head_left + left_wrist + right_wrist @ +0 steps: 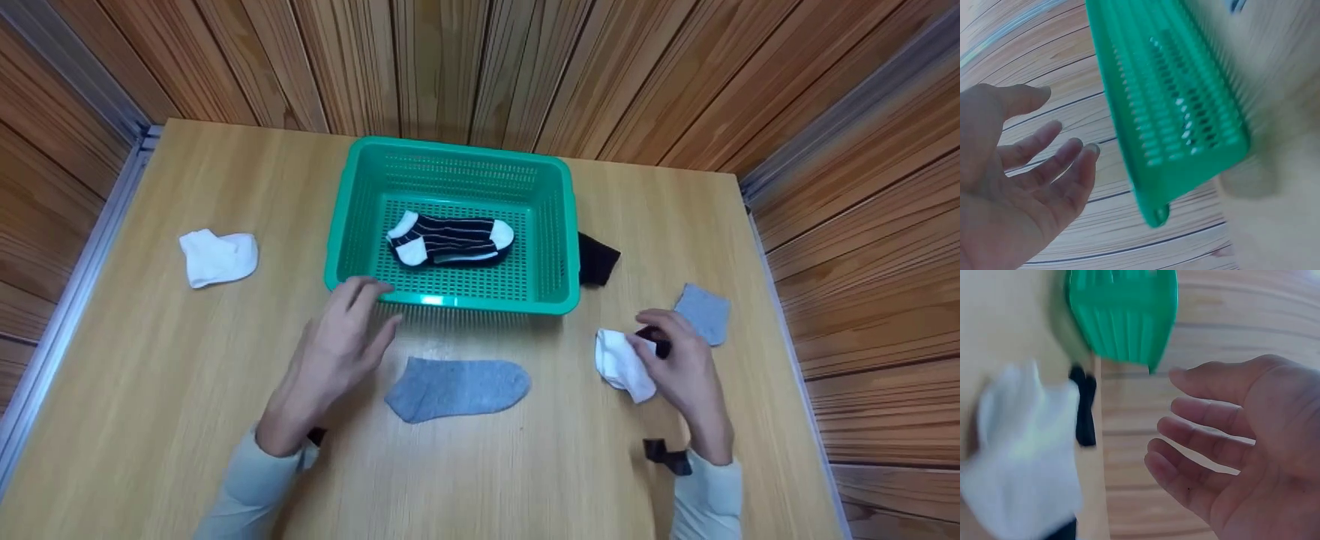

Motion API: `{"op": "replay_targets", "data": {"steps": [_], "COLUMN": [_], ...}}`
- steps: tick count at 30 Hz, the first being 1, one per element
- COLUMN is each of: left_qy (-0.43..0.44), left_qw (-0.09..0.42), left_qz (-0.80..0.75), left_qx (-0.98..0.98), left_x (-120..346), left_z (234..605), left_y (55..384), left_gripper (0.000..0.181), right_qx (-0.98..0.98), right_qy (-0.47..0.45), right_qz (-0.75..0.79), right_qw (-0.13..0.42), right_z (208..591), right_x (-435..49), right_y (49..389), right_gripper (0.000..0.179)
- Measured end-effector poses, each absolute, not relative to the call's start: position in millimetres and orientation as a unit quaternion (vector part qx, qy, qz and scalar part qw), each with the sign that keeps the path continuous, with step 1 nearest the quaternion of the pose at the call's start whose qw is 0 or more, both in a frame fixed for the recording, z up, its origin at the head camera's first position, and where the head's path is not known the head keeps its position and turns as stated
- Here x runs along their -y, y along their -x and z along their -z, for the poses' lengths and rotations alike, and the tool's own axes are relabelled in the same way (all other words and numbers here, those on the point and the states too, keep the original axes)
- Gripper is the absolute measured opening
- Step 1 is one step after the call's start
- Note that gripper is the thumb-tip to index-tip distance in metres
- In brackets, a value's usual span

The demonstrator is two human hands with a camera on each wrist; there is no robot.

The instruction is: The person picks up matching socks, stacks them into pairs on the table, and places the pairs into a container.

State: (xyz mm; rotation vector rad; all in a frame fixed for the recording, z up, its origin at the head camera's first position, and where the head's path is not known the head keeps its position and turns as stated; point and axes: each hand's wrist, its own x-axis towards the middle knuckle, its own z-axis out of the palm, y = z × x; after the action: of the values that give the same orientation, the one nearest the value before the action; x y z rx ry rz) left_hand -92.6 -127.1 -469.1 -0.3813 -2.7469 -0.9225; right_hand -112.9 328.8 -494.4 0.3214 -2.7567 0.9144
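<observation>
In the head view my left hand (pixel 334 345) hovers by the front left corner of the green plastic basket (pixel 450 301), fingers loosely bent around nothing. The left wrist view shows that hand apart from the basket (pixel 1185 169). A pair of dark striped socks (pixel 457 236) with white heels and toes lies inside the basket. On the right, my right hand (pixel 679 367) hangs over a white sock (pixel 621 366), holding nothing. The right wrist view has its relaxed fingers (pixel 1190 433) away from the white sock (pixel 1027 455). A dark sock partly shows beneath the hand.
A grey sock (pixel 457 388) lies flat in front of the basket. Another folded white sock (pixel 219 257) is at the far left. Right of the basket are a black sock (pixel 598 259), partly hidden, and a grey sock (pixel 705 313). Wood-patterned walls (pixel 450 67) surround the table.
</observation>
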Motion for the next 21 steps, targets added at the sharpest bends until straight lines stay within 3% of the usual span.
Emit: {"op": "replay_targets", "data": {"steps": [13, 21], "left_qy": [0.125, 0.084], "left_qw": [0.137, 0.101], "left_qz": [0.317, 0.325], "left_qx": [0.93, 0.937], "left_x": [160.9, 168.6], "left_z": [453.9, 458.8], "left_y": [151.2, 189.4], "left_gripper": [0.053, 0.056], "right_qx": [0.942, 0.939], "right_qy": [0.055, 0.088], "right_qz": [-0.329, -0.331], "right_qw": [0.025, 0.026], "right_z": [487.1, 513.3], "right_x": [-404.3, -443.7], "right_y": [141.1, 164.7], "right_gripper": [0.034, 0.033]}}
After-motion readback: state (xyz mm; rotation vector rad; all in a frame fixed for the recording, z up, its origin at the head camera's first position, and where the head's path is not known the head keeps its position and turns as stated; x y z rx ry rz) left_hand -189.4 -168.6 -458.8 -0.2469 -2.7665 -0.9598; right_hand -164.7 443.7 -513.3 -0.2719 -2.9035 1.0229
